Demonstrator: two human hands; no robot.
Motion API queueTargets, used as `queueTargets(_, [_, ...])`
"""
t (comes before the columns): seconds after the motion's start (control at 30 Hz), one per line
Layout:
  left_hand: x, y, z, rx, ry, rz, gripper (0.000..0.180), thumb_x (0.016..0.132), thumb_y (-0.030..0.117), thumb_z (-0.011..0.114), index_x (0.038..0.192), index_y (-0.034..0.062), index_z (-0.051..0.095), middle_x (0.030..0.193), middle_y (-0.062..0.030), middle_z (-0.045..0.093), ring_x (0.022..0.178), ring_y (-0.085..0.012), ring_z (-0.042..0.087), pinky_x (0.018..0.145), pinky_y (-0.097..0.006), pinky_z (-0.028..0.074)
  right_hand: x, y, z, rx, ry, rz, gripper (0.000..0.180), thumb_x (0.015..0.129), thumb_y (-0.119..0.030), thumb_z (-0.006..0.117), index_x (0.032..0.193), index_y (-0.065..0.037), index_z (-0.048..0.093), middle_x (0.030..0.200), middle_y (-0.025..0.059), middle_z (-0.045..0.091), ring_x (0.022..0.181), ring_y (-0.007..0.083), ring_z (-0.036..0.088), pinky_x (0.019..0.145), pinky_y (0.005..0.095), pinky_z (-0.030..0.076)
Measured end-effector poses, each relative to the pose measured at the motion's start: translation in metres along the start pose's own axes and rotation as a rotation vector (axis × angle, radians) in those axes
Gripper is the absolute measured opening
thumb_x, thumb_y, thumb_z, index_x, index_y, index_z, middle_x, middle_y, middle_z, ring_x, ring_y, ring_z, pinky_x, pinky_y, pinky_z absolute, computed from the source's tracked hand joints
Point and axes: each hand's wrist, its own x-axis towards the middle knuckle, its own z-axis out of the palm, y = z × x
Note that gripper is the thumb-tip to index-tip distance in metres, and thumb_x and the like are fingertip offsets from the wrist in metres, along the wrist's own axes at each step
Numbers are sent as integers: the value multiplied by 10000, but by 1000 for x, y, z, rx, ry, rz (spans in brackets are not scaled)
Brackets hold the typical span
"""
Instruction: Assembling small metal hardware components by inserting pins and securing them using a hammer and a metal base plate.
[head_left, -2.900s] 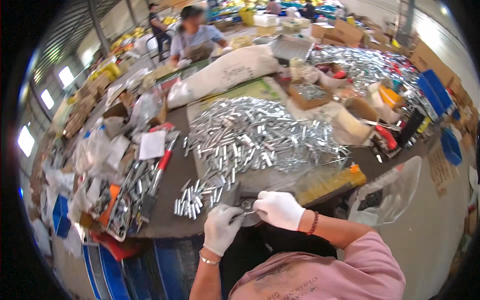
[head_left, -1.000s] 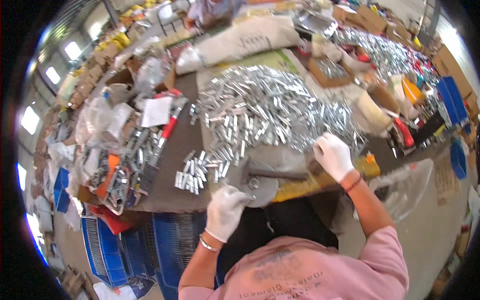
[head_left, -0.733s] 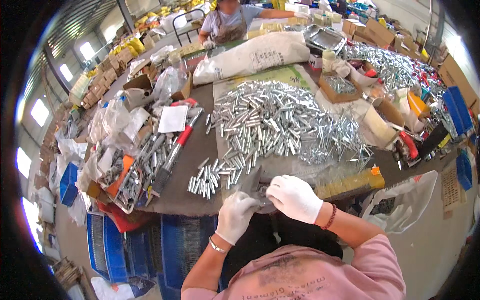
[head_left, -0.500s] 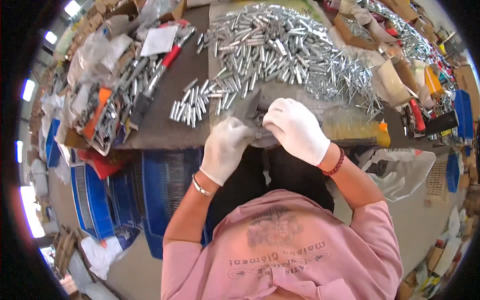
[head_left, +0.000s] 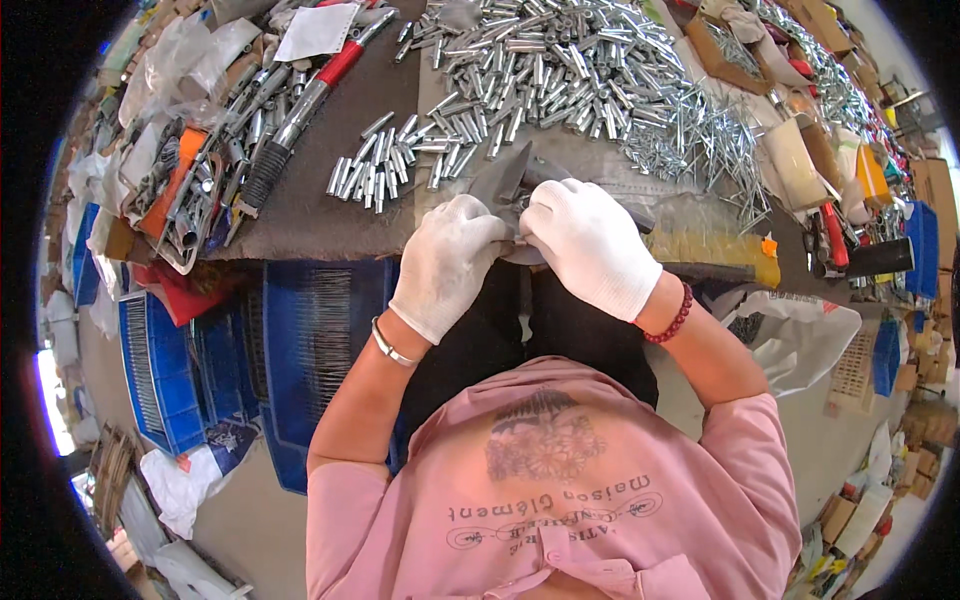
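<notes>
Currently, L hand (head_left: 445,265) & R hand (head_left: 590,250) curled, fingertips adj.; can't tell what's pinched; metal tubes (head_left: 565,90) fwd. on table (head_left: 300,215).

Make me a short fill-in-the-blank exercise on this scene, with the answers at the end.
1. The left hand and the right hand both wear ____ gloves.
2. The beaded bracelet is on the ____ wrist.
3. The small bunch of metal tubes at the edge of the big pile lies nearer the ____ hand.
4. The person's short-sleeved shirt is ____.

Missing words: white; right; left; pink.
</notes>
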Motion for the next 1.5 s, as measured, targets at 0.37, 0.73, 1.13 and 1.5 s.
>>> queueTargets(0.37, [3, 8, -7, 91, 21, 60, 130, 797, -4, 715, 897, 77, 726, 909, -111, 671, 910, -344, 683, 808, -450, 557, -5, -10, -5, -91, -2, -27, 121, 880, -212, 731, 922, -121, 662, 918, 80, 609, 897, 308, 653, 789, 450, 540])
queueTargets(0.73, [0, 17, -9, 57, 7, -5, 103, 824, 95, 813, 914, 114, 766, 891, -83, 647, 898, -335, 662, 805, -440, 538, -29, 26, -15, -9, 148, 295, 302, 909, -145, 699, 1206, -94, 723, 1008, 131, 669, 967, 351, 680, 854, 457, 573])
queueTargets(1.13, [8, 13, -11, 40, 55, 119, 167, 789, -19, 725, 905, 96, 759, 901, -117, 677, 882, -357, 676, 816, -454, 554, -69, -11, -60, 81, 223, 239, 598, 938, -64, 710, 1512, -173, 582, 993, 136, 688, 821, 362, 708, 730, 417, 594])
queueTargets(1.5, [0, 4, 1, -45, 25, -9, 144, 786, 46, 829, 901, 90, 753, 876, -88, 654, 861, -328, 671, 751, -439, 542, -74, -26, -43, -45, 112, 191, 584, 945, -63, 655, 1486, -280, 618, 827, 87, 592, 650, 285, 659, 571, 400, 545])
